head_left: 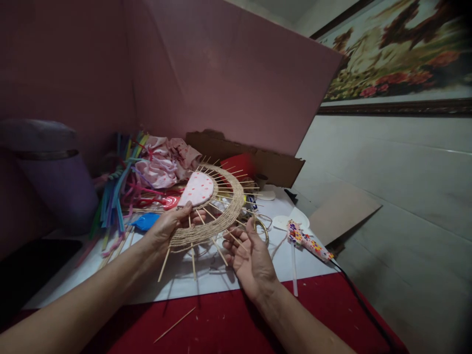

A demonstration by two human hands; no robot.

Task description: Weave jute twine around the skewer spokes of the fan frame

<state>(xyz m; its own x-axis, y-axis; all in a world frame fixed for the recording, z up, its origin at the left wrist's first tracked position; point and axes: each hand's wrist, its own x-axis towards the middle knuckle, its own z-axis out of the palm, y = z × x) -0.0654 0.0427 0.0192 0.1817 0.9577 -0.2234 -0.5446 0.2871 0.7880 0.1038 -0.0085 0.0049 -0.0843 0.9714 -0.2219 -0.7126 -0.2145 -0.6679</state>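
Observation:
A semicircular fan-like piece of woven twine (238,199) on thin wooden sticks is raised above the table, tilted. At its inner edge sits a pink half-round pad (199,189) with red dots. My left hand (173,223) grips the left end of this piece, thumb on top by the pad and fingers underneath. Beside the lower right rim is my right hand (249,258), palm up, with fingers loosely curled and apart from the thumb. Sticks from the rim pass over its fingers; whether it bears any weight I cannot tell.
A flower-patterned glue gun (308,241) with a black cord lies at right, a translucent stick (294,273) beside it. Pipe cleaners (118,187), crumpled pink cloth (158,162) and a blue packet (145,221) lie left. A loose stick (174,325) rests on the red cloth (221,319).

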